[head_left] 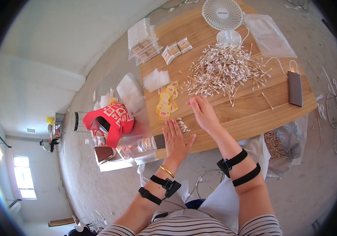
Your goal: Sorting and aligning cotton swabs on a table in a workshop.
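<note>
My left hand [175, 143] lies flat near the table's front edge, fingers stretched and thumb apart. Its fingers partly cover a small bunch of cotton swabs [182, 126], whose white tips show beside them. My right hand [204, 114] hovers just to the right with its fingers curled in; whatever they may hold is hidden. Beyond it spreads a big loose heap of cotton swabs [227, 70] with white tips and pale sticks. Yellow-and-white printed slips [166, 100] lie scattered ahead of my left hand. One stray swab [268, 101] rests to the right of the heap.
A white fan [223, 17] stands behind the heap. Small filled packets [176, 50] and clear bags [141, 39] lie at the far left. A red bag [115, 120] sits left. The grey power bank [295, 89] with a cable lies right. Below it hangs a plastic sack of sticks [274, 145].
</note>
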The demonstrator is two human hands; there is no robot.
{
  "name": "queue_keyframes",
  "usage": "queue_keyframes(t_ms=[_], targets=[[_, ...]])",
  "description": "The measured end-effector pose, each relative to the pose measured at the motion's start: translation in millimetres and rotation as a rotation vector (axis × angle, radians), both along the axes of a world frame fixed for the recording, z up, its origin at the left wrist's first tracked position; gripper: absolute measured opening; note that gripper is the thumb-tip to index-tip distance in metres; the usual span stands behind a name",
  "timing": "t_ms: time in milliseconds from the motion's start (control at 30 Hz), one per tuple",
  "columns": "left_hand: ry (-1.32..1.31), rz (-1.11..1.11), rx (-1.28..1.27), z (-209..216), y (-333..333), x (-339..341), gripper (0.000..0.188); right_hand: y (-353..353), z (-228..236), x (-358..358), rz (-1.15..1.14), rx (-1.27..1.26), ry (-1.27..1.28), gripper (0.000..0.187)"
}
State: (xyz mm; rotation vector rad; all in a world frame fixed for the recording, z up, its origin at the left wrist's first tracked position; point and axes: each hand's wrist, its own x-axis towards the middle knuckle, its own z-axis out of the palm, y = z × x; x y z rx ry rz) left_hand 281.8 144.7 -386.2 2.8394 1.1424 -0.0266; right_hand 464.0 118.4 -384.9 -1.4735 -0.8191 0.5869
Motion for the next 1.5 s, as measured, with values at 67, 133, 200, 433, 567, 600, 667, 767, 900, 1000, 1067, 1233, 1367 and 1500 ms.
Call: queue_keyframes(t_ms=[67, 133, 200, 433, 567, 600, 667, 767, 900, 1000, 1067, 1233, 1367, 1500], targets=[[-0.012, -0.028, -0.013, -3, -1, -1, 0.099, -1, 1, 0, -0.002, 0.032, 0.003, 0.035], [-0.022, -0.05, -0.027, -4, -6, -8, 0.099, -4, 6, -3, 0.004, 0.012, 0.007, 0.034], [-0.048, -0.093, -0.029, -4, -13, -14, 0.1, -5, 8, 1, 0.0, -0.01, 0.002, 0.032], [-0.008, -0.108, -0.045, -4, -25, -20, 0.103, -1, 4, -1, 0.031, 0.005, 0.003, 0.034], [-0.001, -0.122, -0.082, 2, -33, -23, 0.099, -4, 2, -1, 0.05, -0.003, -0.015, 0.034], [0.005, -0.131, -0.087, 2, -35, -24, 0.099, -4, 4, -1, 0.051, 0.0, -0.014, 0.034], [0.004, -0.128, -0.089, 4, -38, -26, 0.099, -4, 7, -1, 0.059, -0.021, -0.007, 0.028], [-0.006, -0.114, -0.09, 2, -40, -26, 0.1, -2, 1, -3, 0.071, -0.042, 0.059, 0.018], [-0.089, -0.08, -0.073, -1, -36, -26, 0.099, -4, -16, -13, 0.124, -0.067, -0.216, 0.008], [-0.061, -0.103, -0.083, -3, -30, -29, 0.097, -8, -18, -27, 0.228, -0.131, -0.437, 0.007], [-0.09, -0.1, -0.094, -7, -31, -29, 0.096, -7, -22, -33, 0.201, -0.093, -0.605, 0.006], [-0.142, -0.087, -0.113, -10, -31, -29, 0.096, 1, -26, -41, 0.247, -0.103, -0.675, 0.008], [-0.132, -0.099, -0.085, -10, -31, -30, 0.096, 3, -22, -41, 0.276, -0.118, -0.763, 0.008], [-0.146, -0.094, -0.068, -10, -32, -29, 0.095, 2, -17, -37, 0.294, -0.101, -0.786, 0.007]])
